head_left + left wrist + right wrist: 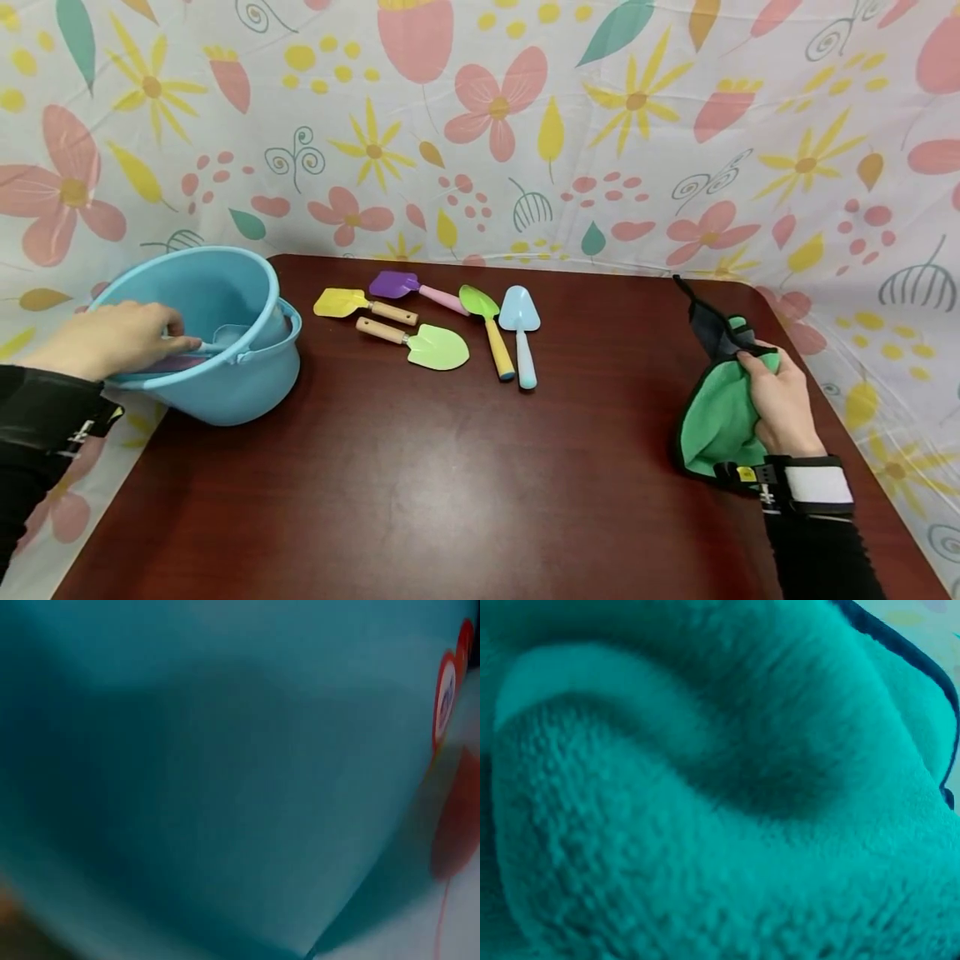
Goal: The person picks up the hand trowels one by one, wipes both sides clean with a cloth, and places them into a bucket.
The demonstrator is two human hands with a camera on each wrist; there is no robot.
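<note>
At the left of the head view stands a light blue bucket (225, 392) with its carrying handle lowered. My left hand (123, 333) reaches over its near rim, the thumb and fingers curled about a light blue tool (231, 334) partly inside; something pink lies under the fingers. Only the blurred blue bucket wall (247, 810) fills the left wrist view. On the right, my right hand (783, 400) grips a green cloth (716, 417) with black edging, a dark grey side and a black loop. Close up, its fuzzy folds (667, 862) fill the right wrist view.
Several small garden trowels lie at the table's back middle: a yellow one (339, 302), a purple one (393, 284), a light green one (438, 347), a green one with a yellow handle (497, 346) and a light blue one (525, 358). Behind the brown table (450, 483) hangs a flowered sheet (465, 200).
</note>
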